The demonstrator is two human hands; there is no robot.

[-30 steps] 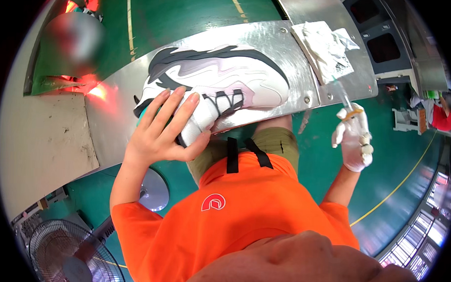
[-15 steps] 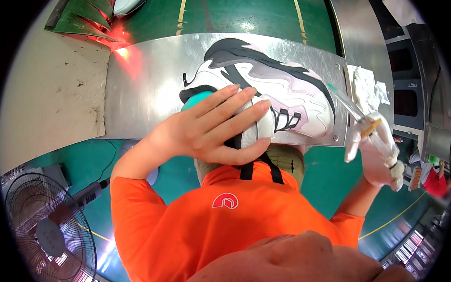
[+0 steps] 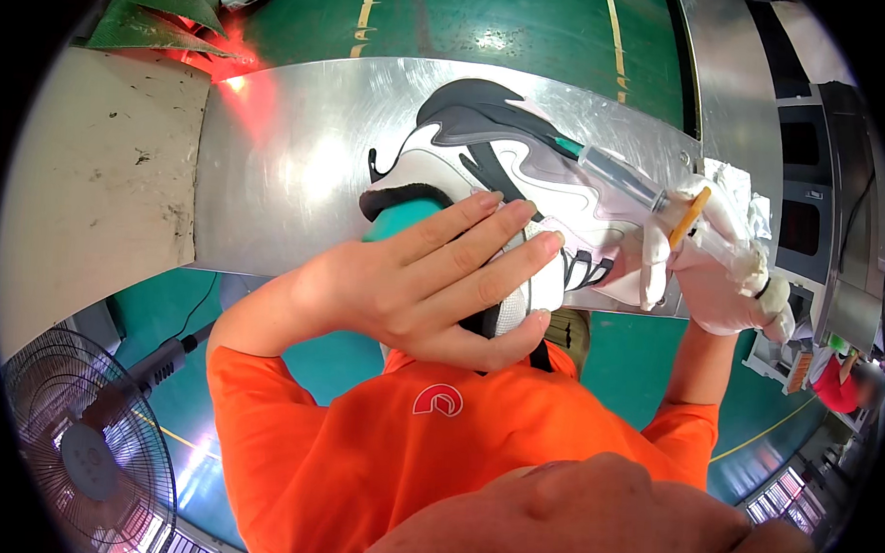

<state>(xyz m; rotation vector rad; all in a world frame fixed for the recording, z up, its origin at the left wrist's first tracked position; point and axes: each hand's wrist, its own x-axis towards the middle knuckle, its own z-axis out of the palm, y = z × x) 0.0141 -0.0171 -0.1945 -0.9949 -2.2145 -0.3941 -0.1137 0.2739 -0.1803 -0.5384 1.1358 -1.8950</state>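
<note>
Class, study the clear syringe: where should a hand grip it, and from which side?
Grip the clear syringe at its orange flange, probably best from the right, where the gloved right hand is: the slim teal tip points left, over the shoe, so a rear hold leaves that end free.

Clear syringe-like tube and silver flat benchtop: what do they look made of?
Clear syringe-like tube: probably smooth, glossy plastic, see-through with bright highlights; glass remains possible. Silver flat benchtop: likely bare brushed metal, given its fine scratches and blurred reflections.
</note>
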